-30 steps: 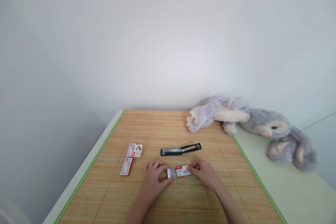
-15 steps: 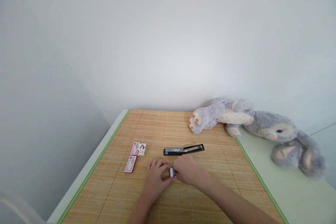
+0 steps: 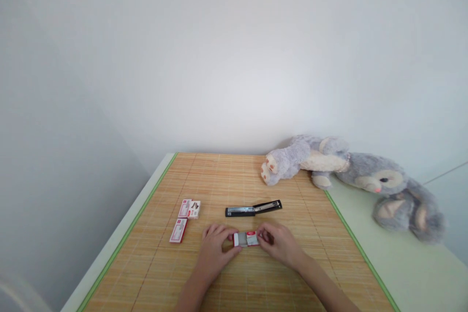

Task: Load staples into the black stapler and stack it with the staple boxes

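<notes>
Two bare hands work at a small white-and-red box, which lies low over the near-middle part of a bamboo mat. The left hand is clamped on the box's left end, forefinger at the far side and thumb at the near side. The right hand has its thumb and forefinger drawn in at the opposite end; whether this grip pinches the card or merely rests against it cannot be told. Between the box's white left end and its printed right portion, a greyish section shows; its contents are too small to make out.

For sound handling, the left grip would best serve as a steady anchor, pressing lightly so that thin walls do not buckle, while the right works along the box's long axis. A level box, close to the mat, should guard against spilling whatever may lie inside.

Just beyond the hands lies a black stapler, opened out, its right part angled away. To the left, three small boxes sit clustered: a red-bordered box nearest, then a second bordered box beside a white box. A grey plush rabbit lies at the far right, partly on the mat, partly on the pale desk.
</notes>
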### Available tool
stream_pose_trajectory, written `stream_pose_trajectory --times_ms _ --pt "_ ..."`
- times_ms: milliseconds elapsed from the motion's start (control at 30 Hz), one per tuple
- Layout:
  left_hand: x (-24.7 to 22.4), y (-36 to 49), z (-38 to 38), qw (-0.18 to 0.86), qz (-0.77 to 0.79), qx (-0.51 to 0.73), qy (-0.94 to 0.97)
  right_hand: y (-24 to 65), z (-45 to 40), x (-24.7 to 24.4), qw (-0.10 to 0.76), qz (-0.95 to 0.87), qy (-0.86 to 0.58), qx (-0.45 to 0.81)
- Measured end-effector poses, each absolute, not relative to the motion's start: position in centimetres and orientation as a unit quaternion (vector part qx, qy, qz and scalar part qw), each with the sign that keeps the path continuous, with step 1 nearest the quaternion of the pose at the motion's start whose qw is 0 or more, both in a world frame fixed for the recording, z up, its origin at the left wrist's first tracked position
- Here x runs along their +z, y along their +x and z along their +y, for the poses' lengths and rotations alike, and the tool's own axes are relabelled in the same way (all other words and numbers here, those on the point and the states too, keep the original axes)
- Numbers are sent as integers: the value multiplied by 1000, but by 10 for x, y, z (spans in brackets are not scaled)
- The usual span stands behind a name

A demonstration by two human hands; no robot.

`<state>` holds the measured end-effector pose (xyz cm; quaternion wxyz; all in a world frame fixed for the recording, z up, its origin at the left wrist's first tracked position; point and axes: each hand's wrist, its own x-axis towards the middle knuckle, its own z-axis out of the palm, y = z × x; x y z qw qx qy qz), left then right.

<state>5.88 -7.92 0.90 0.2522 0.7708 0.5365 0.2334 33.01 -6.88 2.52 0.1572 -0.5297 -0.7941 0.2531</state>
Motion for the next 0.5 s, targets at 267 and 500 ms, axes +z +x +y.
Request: stream_pose_trajectory --times_ms 267,500 --pt "15 66 -79 288 521 220 773 340 -75 30 175 -784 -520 291" --pt "6 74 -83 282 510 278 764 324 -73 45 170 -783 -517 303"
